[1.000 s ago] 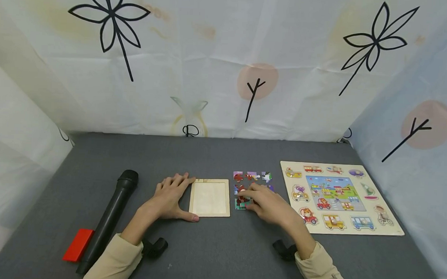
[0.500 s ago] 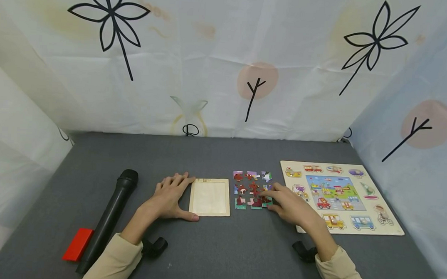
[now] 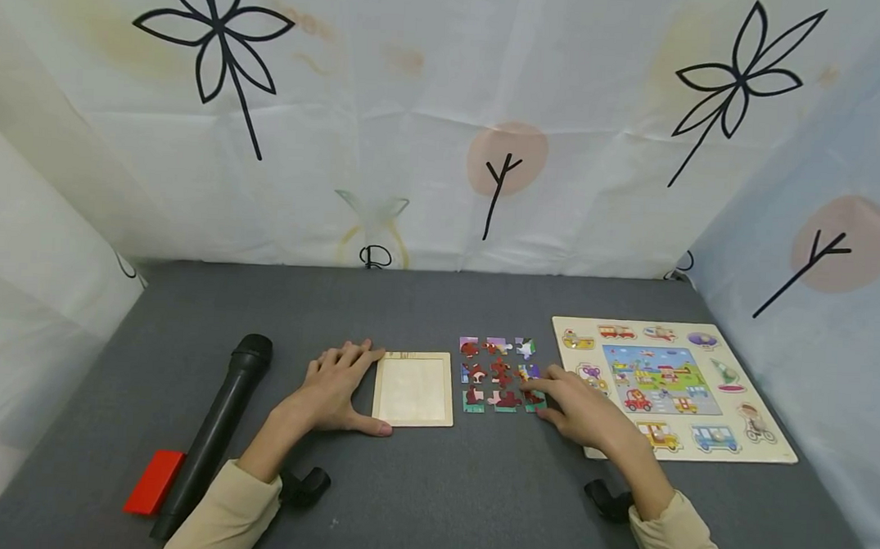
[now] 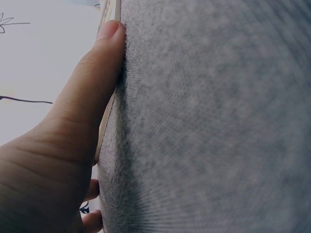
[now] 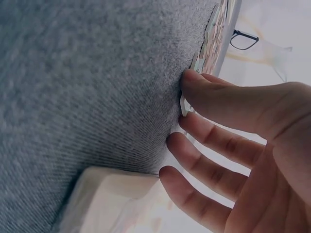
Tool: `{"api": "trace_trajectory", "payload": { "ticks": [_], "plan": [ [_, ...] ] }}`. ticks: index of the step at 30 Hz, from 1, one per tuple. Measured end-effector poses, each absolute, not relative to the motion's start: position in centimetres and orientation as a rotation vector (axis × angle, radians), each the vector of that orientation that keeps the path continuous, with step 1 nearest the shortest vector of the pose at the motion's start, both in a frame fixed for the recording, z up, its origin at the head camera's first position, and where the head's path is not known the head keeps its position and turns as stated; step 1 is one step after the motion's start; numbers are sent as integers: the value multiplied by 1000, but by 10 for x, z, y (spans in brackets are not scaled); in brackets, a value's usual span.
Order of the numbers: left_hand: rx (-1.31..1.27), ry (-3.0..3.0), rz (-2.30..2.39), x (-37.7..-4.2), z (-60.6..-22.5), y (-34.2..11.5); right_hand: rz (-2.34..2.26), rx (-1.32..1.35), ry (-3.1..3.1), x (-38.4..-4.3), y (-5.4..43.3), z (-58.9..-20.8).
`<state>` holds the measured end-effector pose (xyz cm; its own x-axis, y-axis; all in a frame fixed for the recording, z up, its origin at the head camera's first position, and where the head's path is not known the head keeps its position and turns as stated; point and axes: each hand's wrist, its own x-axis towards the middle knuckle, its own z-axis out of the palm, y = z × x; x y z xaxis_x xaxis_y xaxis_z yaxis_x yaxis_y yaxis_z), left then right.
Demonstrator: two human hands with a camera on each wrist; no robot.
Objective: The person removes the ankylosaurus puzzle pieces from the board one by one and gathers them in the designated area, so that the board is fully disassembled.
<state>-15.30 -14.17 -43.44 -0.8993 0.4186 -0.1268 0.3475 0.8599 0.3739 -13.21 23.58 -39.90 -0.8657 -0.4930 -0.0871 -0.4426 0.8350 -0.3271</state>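
Observation:
My left hand [image 3: 335, 389] rests on the table at the left side of a small square wooden puzzle tray [image 3: 413, 390]. Its fingers are spread, with the index fingertip by the upper left corner and the thumb at the lower one. In the left wrist view the thumb [image 4: 97, 68] lies along the tray edge. Right of the tray, several jigsaw pieces [image 3: 500, 371] lie in rows, slightly apart. My right hand [image 3: 585, 408] pinches the lower right jigsaw piece [image 3: 533, 407] between thumb and fingers, low over the table. The right wrist view shows that piece's edge [image 5: 184, 108] at the thumb.
A large wooden vehicle puzzle board [image 3: 767, 454] lies at the right, partly under my right hand in the head view. At the left lie a long black microphone-shaped object [image 3: 212, 436] and a red block [image 3: 154, 483]. A printed curtain [image 3: 432, 127] borders the grey table.
My right hand has moved right along the bottom row, from the left piece to the lower right one, which has slid slightly right. My left hand and the tray have stayed put.

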Motion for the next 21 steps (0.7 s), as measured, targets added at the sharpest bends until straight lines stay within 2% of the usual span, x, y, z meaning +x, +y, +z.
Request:
{"api": "trace_trajectory", "payload": {
  "ticks": [21],
  "plan": [
    [620,2851,510,-149,-443,-144,-441,-757,2980,-126,224,-398]
  ]
}}
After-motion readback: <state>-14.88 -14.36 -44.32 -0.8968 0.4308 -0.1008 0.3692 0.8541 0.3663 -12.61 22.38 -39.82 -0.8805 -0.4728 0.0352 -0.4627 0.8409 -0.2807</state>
